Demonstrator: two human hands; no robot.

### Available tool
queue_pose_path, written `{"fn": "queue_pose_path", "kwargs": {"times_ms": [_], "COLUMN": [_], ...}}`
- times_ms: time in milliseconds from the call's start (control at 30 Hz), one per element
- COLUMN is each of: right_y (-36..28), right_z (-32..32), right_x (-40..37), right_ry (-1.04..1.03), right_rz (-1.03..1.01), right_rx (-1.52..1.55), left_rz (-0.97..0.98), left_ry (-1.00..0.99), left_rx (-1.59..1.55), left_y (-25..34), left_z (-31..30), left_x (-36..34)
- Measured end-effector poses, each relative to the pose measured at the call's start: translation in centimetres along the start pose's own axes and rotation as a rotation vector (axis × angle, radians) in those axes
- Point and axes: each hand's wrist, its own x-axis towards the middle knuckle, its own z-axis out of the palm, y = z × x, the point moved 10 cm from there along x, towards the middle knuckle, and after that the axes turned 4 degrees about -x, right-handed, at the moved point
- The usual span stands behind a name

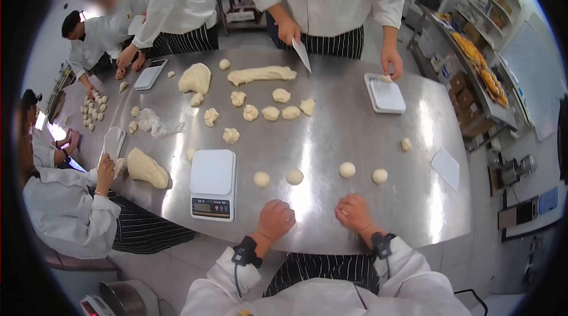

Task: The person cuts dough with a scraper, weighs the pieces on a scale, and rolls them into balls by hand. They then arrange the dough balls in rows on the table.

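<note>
My left hand (276, 219) rests on the steel table (331, 133) near its front edge, fingers curled in and closed. My right hand (354, 212) is beside it, curled the same way. Whatever lies under either palm is hidden. Just beyond my left hand sit two smooth dough balls, a left one (261, 179) and a right one (294, 176). Past my right hand are two more, a dough ball (347, 169) and another dough ball (379, 176). A white digital scale (213, 183) stands left of my left hand.
Across the table a co-worker holds a knife (302, 54) and touches dough on a second scale (386, 96). Rough dough pieces (270, 113) and a long dough strip (261, 75) lie mid-table. A white scraper (445, 169) is at right, a large dough lump (147, 168) at left.
</note>
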Motion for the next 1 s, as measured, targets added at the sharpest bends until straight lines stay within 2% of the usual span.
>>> {"fn": "queue_pose_path", "kwargs": {"times_ms": [67,100,133,200,267,333,400,500,600,700,733,800,933,1000], "right_y": [-0.1,-0.4,-1.1,-5.1,-5.1,-2.1,-0.3,-1.3,-3.6,-3.0,-2.3,-1.7,-1.3,-1.2], "right_z": [-1.8,-0.8,-0.5,-0.5,1.5,1.5,-0.9,-1.9,-0.4,1.5,1.2,0.9,-0.1,-2.1], "right_x": [-2.5,-4.2,-3.6,-2.2,0.2,0.8,-0.5,-3.1,-2.5,-0.1,0.1,-0.3,-0.7,-0.6], "right_ry": [0.054,-0.053,-0.049,0.072,0.008,0.046,0.068,0.092,0.071,0.048,0.103,0.155,0.063,0.037], "right_rz": [-0.019,-0.052,-0.046,-0.126,-0.141,-0.07,-0.028,-0.013,-0.013,-0.037,-0.013,0.021,0.045,0.035], "right_rx": [0.091,0.102,0.104,0.06,0.075,0.039,0.015,0.003,0.017,0.026,0.0,-0.021,0.094,0.165], "left_rz": [0.017,-0.056,-0.052,0.059,0.085,0.105,0.065,0.012,0.035,0.053,0.052,0.045,0.051,-0.057], "left_ry": [0.128,0.04,0.034,0.127,0.073,0.028,0.157,0.037,0.106,0.068,0.069,0.111,0.028,0.012], "left_rx": [-0.024,-0.072,-0.072,-0.113,-0.127,-0.144,-0.058,-0.157,-0.135,-0.152,-0.155,-0.134,-0.17,-0.261], "left_y": [0.1,-0.4,0.2,3.4,2.2,1.8,0.3,0.0,2.8,1.5,1.3,1.0,2.1,1.5], "left_z": [-2.1,-0.8,-0.2,0.4,2.2,3.1,0.2,0.0,1.0,2.7,2.9,2.5,0.9,-0.8], "left_x": [-2.0,-3.4,-2.6,-0.6,1.3,2.6,1.8,-1.5,-0.2,1.4,1.4,0.6,0.7,0.8]}}
